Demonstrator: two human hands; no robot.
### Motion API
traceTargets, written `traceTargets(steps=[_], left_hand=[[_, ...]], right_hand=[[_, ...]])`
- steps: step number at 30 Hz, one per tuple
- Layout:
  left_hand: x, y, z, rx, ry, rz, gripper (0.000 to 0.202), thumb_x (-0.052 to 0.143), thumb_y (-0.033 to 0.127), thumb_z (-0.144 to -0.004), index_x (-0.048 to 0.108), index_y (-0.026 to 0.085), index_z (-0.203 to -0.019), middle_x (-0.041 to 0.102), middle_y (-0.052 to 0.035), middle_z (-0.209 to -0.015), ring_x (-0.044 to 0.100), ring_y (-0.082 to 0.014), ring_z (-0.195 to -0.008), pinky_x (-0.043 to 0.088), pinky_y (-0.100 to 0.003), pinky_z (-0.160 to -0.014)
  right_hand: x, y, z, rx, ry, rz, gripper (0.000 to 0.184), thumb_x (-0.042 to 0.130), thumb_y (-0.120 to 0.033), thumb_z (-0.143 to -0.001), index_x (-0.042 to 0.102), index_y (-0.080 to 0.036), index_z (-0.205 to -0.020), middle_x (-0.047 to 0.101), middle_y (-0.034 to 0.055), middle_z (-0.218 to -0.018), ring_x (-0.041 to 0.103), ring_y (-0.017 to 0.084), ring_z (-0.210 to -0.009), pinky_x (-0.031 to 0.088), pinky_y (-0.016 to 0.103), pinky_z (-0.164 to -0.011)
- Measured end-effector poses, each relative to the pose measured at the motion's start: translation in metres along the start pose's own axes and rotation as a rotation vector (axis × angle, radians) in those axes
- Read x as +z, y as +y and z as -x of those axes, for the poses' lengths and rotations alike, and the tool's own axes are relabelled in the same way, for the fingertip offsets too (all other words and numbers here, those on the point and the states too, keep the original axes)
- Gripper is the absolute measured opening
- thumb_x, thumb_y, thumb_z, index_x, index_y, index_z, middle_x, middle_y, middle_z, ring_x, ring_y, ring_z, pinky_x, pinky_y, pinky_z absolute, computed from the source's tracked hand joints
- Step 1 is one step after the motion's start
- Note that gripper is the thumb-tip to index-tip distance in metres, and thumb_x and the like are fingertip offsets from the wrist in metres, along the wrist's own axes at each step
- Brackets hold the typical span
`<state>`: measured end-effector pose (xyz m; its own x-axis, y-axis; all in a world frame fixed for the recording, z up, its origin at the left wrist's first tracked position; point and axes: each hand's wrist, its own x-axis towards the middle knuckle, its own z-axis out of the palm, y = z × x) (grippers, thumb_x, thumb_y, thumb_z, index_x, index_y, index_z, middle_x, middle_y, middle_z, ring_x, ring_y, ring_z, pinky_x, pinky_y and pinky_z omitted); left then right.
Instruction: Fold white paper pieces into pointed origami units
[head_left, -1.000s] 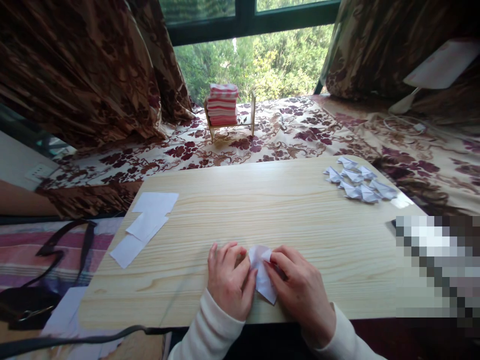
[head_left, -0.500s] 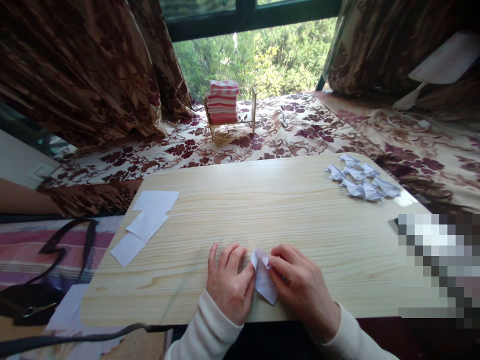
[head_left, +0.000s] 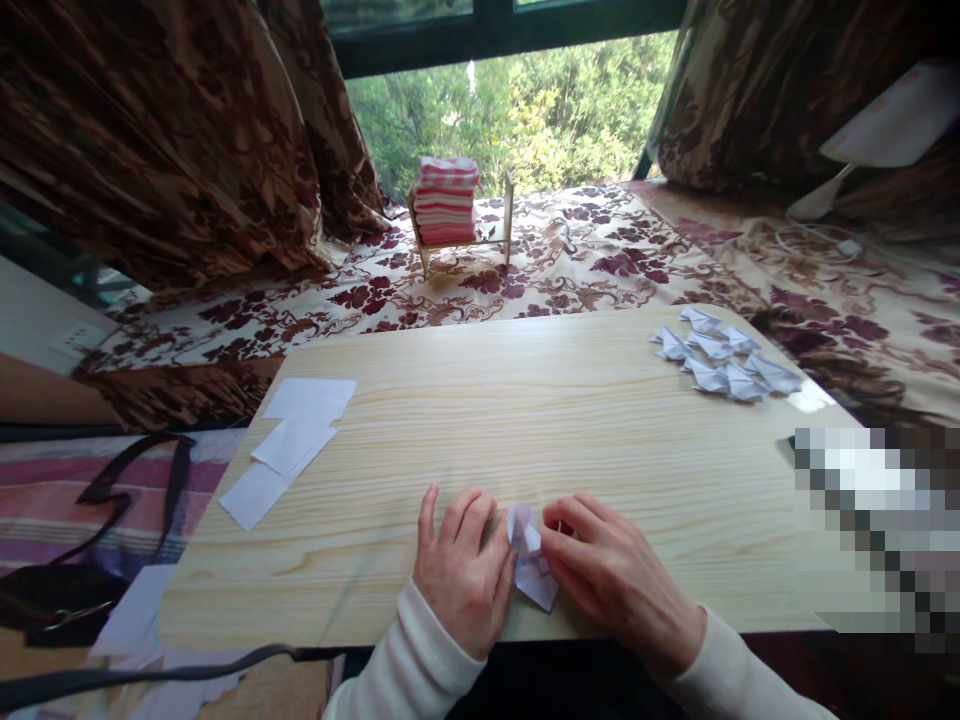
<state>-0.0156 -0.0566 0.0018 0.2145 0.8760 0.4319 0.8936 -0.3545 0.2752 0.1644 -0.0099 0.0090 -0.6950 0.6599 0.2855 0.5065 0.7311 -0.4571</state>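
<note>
A small white folded paper (head_left: 535, 580) lies near the front edge of the light wooden table, with a raised flap at its upper part. My left hand (head_left: 463, 575) rests beside it, fingers spread on the wood, its thumb side holding the paper's left edge. From the right, my right hand (head_left: 619, 575) pinches the paper's edge with curled fingers, and the fingertips are partly hidden. Several finished-looking folded paper pieces (head_left: 709, 347) sit clustered at the far right. On the left, a few flat white paper sheets (head_left: 309, 398) overlap one another.
The wooden table (head_left: 480, 400) has rounded corners. Behind it, a small rack (head_left: 508, 220) holds stacked pink and white cloths (head_left: 446, 205) on the floral-covered ledge. A white lamp (head_left: 889, 120) stands at right. A dark bag (head_left: 64, 605) lies at left, and a blurred patch covers the table's right side.
The upper part of the paper is now folded differently, with a flap standing up and creases showing below it. My right hand has shifted slightly; my left hand stays nearly in place.
</note>
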Motion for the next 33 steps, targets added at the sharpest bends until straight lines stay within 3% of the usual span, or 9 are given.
traceTargets(steps=[8, 12, 18, 24, 33], left_hand=[[-0.005, 0.002, 0.016, 0.005, 0.003, 0.094, 0.035, 0.041, 0.038, -0.085, 0.063, 0.018, -0.104, 0.060, -0.0114, -0.109, 0.048, -0.0276, -0.109, 0.018, -0.055, -0.104], [-0.002, 0.002, 0.017, 0.027, -0.017, 0.057, 0.030, 0.043, 0.031, -0.085, 0.062, 0.019, -0.106, 0.060, -0.0113, -0.111, 0.048, -0.0270, -0.110, 0.017, -0.055, -0.104], [-0.003, 0.000, 0.012, 0.056, -0.017, 0.035, 0.026, 0.045, 0.025, -0.085, 0.063, 0.019, -0.102, 0.061, -0.0107, -0.108, 0.049, -0.0257, -0.110, 0.018, -0.055, -0.105], [-0.006, 0.002, 0.009, 0.062, -0.025, 0.012, 0.024, 0.047, 0.025, -0.085, 0.064, 0.020, -0.101, 0.063, -0.0096, -0.107, 0.050, -0.0253, -0.110, 0.019, -0.054, -0.105], [-0.006, 0.008, 0.016, 0.103, -0.030, 0.057, 0.025, 0.048, 0.023, -0.085, 0.062, 0.018, -0.105, 0.064, -0.0059, -0.113, 0.050, -0.0247, -0.112, 0.013, -0.051, -0.108]], right_hand=[[0.001, 0.000, 0.001, 0.003, 0.011, 0.012, 0.018, 0.041, -0.013, -0.086, 0.059, -0.019, -0.086, 0.054, 0.0057, -0.081, 0.048, 0.016, -0.073, 0.040, 0.027, -0.064], [-0.001, 0.000, 0.001, -0.006, -0.021, 0.030, 0.018, 0.043, -0.013, -0.085, 0.059, -0.019, -0.093, 0.054, 0.0059, -0.084, 0.048, 0.017, -0.076, 0.041, 0.027, -0.066], [-0.014, 0.003, -0.005, -0.060, -0.197, 0.042, 0.023, 0.050, -0.012, -0.079, 0.056, -0.019, -0.100, 0.053, 0.0055, -0.089, 0.046, 0.018, -0.078, 0.041, 0.028, -0.066], [-0.018, 0.007, -0.005, -0.126, -0.211, 0.117, 0.036, 0.049, -0.007, -0.079, 0.053, -0.021, -0.112, 0.053, 0.0040, -0.088, 0.045, 0.017, -0.074, 0.039, 0.028, -0.062], [-0.018, 0.007, -0.005, -0.022, -0.244, 0.055, 0.030, 0.051, -0.004, -0.078, 0.058, -0.023, -0.100, 0.053, 0.0031, -0.085, 0.044, 0.017, -0.074, 0.037, 0.028, -0.062]])
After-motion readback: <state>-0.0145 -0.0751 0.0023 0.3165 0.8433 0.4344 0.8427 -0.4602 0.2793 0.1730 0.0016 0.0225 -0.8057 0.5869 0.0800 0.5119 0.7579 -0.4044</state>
